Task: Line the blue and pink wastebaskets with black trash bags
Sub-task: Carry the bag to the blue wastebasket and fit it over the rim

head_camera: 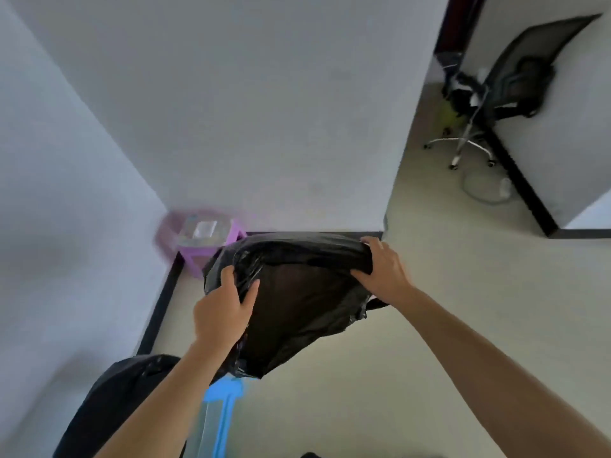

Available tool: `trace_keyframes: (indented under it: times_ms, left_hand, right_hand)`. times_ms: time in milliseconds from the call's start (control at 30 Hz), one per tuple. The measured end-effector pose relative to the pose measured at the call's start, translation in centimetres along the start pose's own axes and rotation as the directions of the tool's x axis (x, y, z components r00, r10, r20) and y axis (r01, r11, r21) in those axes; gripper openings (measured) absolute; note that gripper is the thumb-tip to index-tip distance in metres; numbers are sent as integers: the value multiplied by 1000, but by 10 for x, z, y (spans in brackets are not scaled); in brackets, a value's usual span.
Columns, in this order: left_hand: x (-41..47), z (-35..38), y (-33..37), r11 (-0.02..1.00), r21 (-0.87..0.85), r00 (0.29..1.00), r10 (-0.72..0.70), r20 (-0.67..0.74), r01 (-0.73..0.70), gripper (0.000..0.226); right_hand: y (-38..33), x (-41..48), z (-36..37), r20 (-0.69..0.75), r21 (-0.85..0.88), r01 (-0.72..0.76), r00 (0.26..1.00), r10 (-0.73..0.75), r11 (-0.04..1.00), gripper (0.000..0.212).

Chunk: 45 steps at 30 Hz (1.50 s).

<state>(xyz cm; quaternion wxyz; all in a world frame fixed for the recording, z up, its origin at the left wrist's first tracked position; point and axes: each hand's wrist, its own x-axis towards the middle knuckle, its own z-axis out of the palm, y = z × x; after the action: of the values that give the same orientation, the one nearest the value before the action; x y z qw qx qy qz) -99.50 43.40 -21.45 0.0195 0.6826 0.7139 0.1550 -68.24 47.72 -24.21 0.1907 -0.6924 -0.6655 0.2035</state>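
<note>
A black trash bag (297, 302) hangs in the air at the middle of the view, its mouth pulled wide. My left hand (221, 312) grips the bag's left rim and my right hand (385, 271) grips its right rim. Below the bag and my left forearm stands the blue wastebasket (220, 411), only partly visible, with black plastic (132, 391) spread over its left side. The pink wastebasket (198, 241) sits in the corner of the room beyond the bag, blurred, with something pale inside it.
White walls meet in the corner behind the pink wastebasket, edged by a dark baseboard (158, 309). A black mesh office chair (496, 94) on wheels stands at the far right in a recess. Pale floor (413, 325) stretches to the right.
</note>
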Motion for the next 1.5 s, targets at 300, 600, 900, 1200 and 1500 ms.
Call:
trace_keyframes:
  times_ms: [300, 600, 900, 1200, 1500]
  left_hand:
    - [32, 113, 396, 898, -63, 867, 438, 239, -436, 40]
    - [2, 168, 738, 580, -242, 586, 809, 55, -778, 26]
    - [30, 265, 996, 298, -264, 306, 952, 14, -917, 19]
    - [16, 315, 1262, 51, -241, 27, 994, 102, -969, 46]
    - [-49, 383, 1509, 4, -221, -35, 984, 175, -975, 26]
  right_hand:
    - [322, -130, -208, -237, -139, -390, 905, 352, 910, 53]
    - [526, -221, -362, -535, -180, -690, 666, 519, 701, 50]
    - [705, -198, -486, -561, -95, -837, 492, 666, 538, 43]
    - [865, -243, -584, -621, -49, -934, 307, 721, 355, 54]
    - [1084, -279, -679, -366, -97, -948, 318, 874, 304, 51]
